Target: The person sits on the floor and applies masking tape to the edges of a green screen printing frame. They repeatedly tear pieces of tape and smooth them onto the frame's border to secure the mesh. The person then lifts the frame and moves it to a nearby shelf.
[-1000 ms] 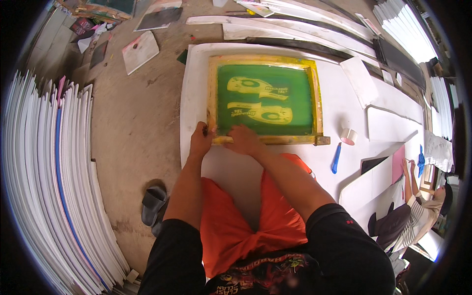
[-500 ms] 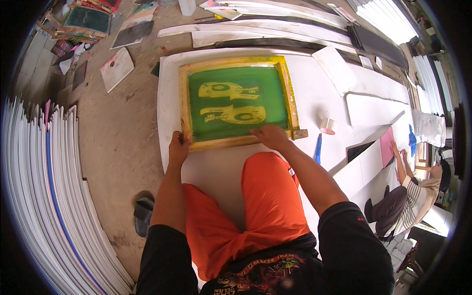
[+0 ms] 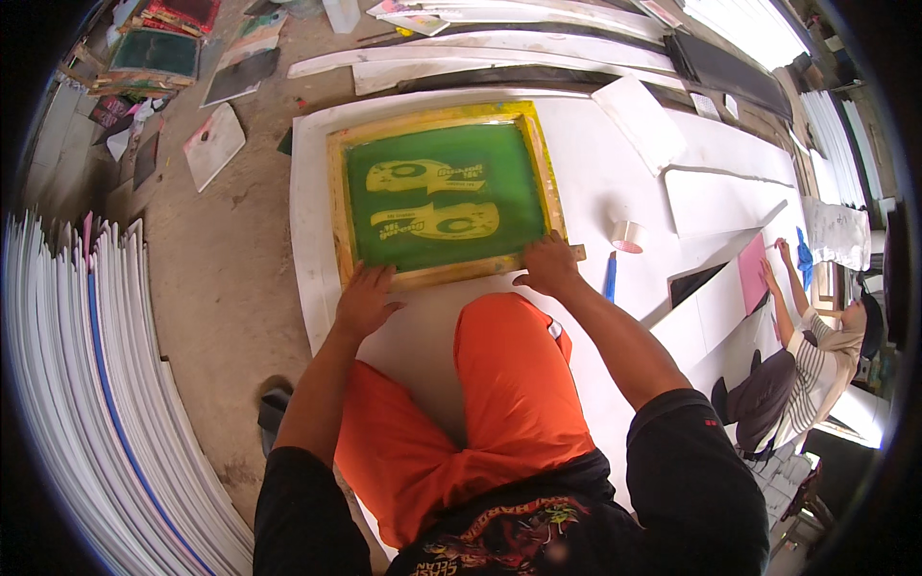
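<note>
A silkscreen frame (image 3: 336,192) with yellow-stained wooden sides and green mesh (image 3: 509,192) lies flat on a large white sheet (image 3: 317,125). Two pale printed shapes show in the mesh, one above the other. Along the near side of the frame, left of centre, my left hand (image 3: 365,302) rests its outstretched fingers, thumb apart. At the near right corner my right hand (image 3: 550,266) does the same, its thumb pointing left. A small wooden block (image 3: 578,252) sticks out beside that corner. Neither hand is wrapped round the wood.
To the right lie a tape roll (image 3: 629,236), a blue cutter knife (image 3: 610,276) and white panels (image 3: 725,204). Another person (image 3: 807,370) works with a pink sheet (image 3: 755,273) at far right. Stacked white boards (image 3: 106,403) stand at left, near a black sandal (image 3: 274,418).
My left hand has let go of the frame's near left corner and lies further right on the near side. My right hand has shifted to the near right corner, its fingers now spread.
</note>
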{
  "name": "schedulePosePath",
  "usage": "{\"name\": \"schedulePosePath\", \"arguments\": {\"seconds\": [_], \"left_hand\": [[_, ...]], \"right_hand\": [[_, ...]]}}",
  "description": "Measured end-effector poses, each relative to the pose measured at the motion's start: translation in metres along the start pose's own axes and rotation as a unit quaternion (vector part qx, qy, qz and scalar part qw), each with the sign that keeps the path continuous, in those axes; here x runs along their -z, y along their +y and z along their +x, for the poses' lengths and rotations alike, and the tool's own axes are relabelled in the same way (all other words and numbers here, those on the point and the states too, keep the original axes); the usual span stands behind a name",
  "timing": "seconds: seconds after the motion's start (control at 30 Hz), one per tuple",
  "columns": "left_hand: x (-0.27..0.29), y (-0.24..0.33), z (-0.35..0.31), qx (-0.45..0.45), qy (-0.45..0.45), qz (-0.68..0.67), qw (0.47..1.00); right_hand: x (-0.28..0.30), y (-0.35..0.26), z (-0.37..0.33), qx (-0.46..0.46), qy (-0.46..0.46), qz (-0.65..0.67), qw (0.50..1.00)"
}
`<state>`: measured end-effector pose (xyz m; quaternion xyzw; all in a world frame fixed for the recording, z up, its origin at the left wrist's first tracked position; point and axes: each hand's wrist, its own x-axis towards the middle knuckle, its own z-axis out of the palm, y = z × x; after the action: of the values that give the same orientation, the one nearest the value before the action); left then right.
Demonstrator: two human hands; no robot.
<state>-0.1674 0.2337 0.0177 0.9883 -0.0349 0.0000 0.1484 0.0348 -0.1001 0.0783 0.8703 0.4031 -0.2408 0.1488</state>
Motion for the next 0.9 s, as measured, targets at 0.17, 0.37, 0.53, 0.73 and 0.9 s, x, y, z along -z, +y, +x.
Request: {"name": "schedulePosePath", "arguments": {"seconds": [0.17,0.37,0.53,0.73,0.9], "left_hand": [[-0.017,0.0,0.011,0.019,-0.074,0.049,0.996],[-0.021,-0.001,0.012,0.03,-0.102,0.081,0.991],[0.004,0.007,0.027,0.094,-0.198,0.004,0.976],[-0.003,0.008,0.023,0.116,-0.172,0.008,0.978],[0.0,0.01,0.025,0.126,-0.178,0.007,0.976]], "right_hand": [[-0.034,0.011,0.005,-0.001,0.09,-0.011,0.996],[-0.032,0.007,0.009,0.005,0.053,-0.019,0.998],[-0.032,0.014,0.01,0.002,0.052,-0.064,0.997],[-0.011,0.007,0.011,-0.02,0.028,-0.105,0.994],[-0.003,0.003,0.011,-0.039,-0.001,-0.098,0.994]]}}
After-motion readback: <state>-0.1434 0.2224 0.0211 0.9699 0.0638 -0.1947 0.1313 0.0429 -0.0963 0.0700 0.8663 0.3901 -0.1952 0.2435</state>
